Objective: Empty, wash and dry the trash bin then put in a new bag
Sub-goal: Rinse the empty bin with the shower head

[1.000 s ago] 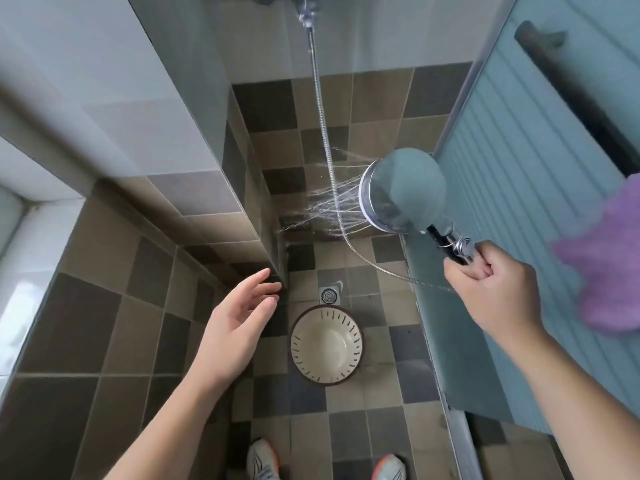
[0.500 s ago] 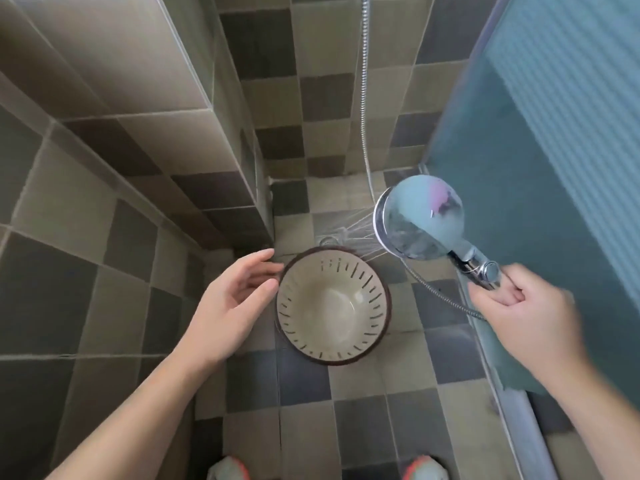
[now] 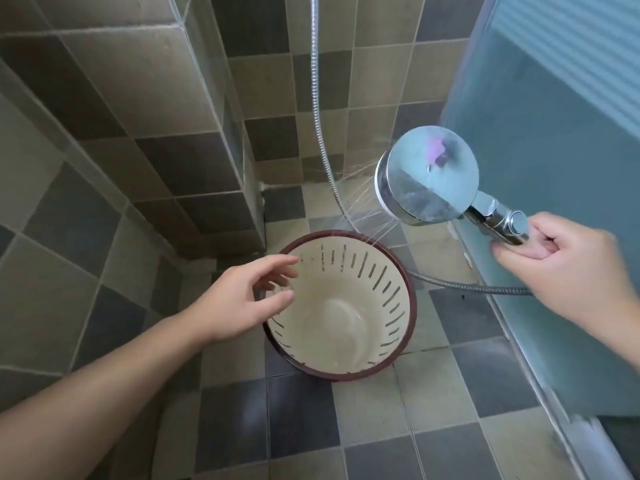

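Moved: left hand (image 3: 242,299) advanced over near rim of bin (image 3: 398,292), fingers spread, gripping nothing.
Spray: right hand (image 3: 557,268) clamped on shower head (image 3: 427,174), up-right of bin.

A frosted glass door (image 3: 554,237) stands on the right. Left of it the checkered tile floor (image 3: 433,393) spreads in tan and grey. Further left of the door rises a tiled wall (image 3: 138,98), its corner jutting out.
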